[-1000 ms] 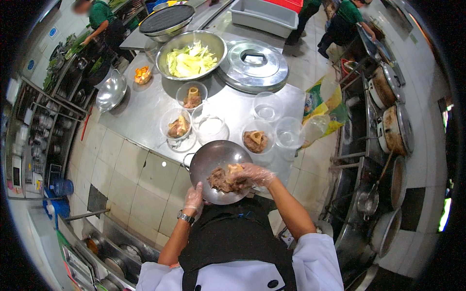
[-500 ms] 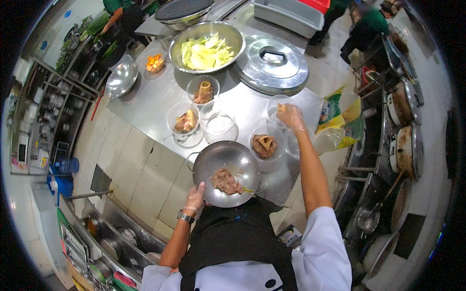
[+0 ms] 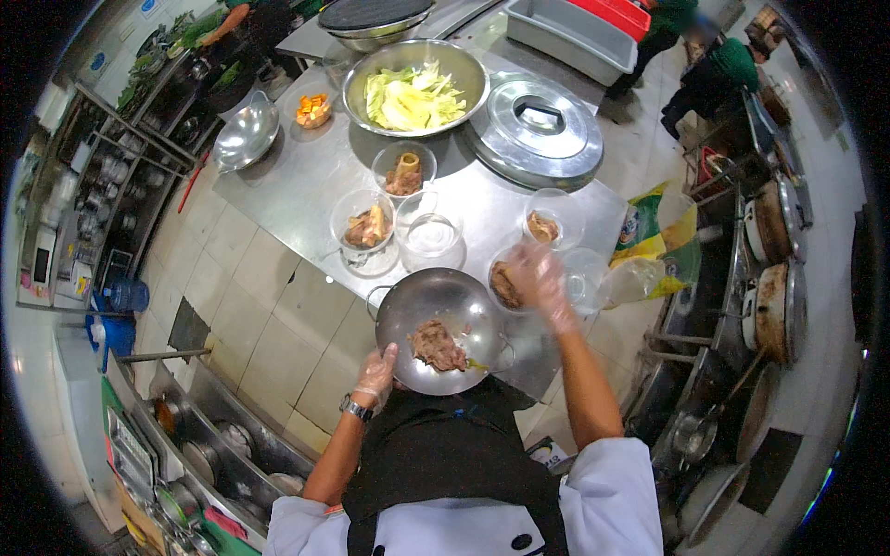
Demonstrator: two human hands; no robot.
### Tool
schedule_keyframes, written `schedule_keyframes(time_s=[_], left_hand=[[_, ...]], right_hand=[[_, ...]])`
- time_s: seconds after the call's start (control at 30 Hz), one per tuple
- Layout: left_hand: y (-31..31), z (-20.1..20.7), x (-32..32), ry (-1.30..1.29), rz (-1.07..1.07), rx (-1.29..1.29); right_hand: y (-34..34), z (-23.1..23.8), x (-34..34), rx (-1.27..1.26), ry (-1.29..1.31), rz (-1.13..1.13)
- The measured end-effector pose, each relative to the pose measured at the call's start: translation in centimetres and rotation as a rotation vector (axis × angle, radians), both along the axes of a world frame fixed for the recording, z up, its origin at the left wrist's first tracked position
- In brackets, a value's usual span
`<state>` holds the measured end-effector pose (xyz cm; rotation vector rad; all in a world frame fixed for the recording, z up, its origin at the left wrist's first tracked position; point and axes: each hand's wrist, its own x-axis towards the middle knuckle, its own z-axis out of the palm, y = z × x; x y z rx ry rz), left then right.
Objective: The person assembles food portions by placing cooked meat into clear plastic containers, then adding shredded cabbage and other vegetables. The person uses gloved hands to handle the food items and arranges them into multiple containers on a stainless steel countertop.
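Over the shiny grey metal surface, the blurry right hand partly hides a clear plastic tub; its fingers' grip I can't tell. The left hand has fingers pinching a round silver pan, where lumpy brown meat slants upper-left to lower-right.

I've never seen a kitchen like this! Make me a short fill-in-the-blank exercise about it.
1. Of the left hand and right hand, the one holding the wok is the ____.
2. Each of these hands wears a clear plastic ____.
3. From the wearer's view, the round metal lid lies to the ____ of the large steel bowl.
4. The chopped pieces left of that bowl are colored ____.

Missing words: left; glove; right; orange.
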<state>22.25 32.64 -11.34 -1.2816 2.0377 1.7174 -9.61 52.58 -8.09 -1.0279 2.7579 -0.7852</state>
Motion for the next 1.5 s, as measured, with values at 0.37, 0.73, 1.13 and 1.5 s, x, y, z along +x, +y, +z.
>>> schedule_keyframes(time_s=[0.37, 0.73, 1.13, 1.5], left_hand=[[-0.2, -0.1, -0.2, -0.155, -0.190, -0.220], [-0.3, -0.7, -0.2, -0.055, -0.212, -0.309], [-0.7, -0.5, -0.3, -0.050, -0.165, -0.292], [-2.0, -3.3, 0.1, -0.250, -0.104, -0.026]], right_hand=[[-4.8, -4.3, 18.9, 0.186, -0.310, 0.027], [-5.5, -6.3, 18.1, -0.177, -0.790, 0.132], [-4.7, -3.8, 15.4, -0.513, -1.911, -0.012], [0.7, 3.5, 4.5, -0.994, -1.807, -0.269]])
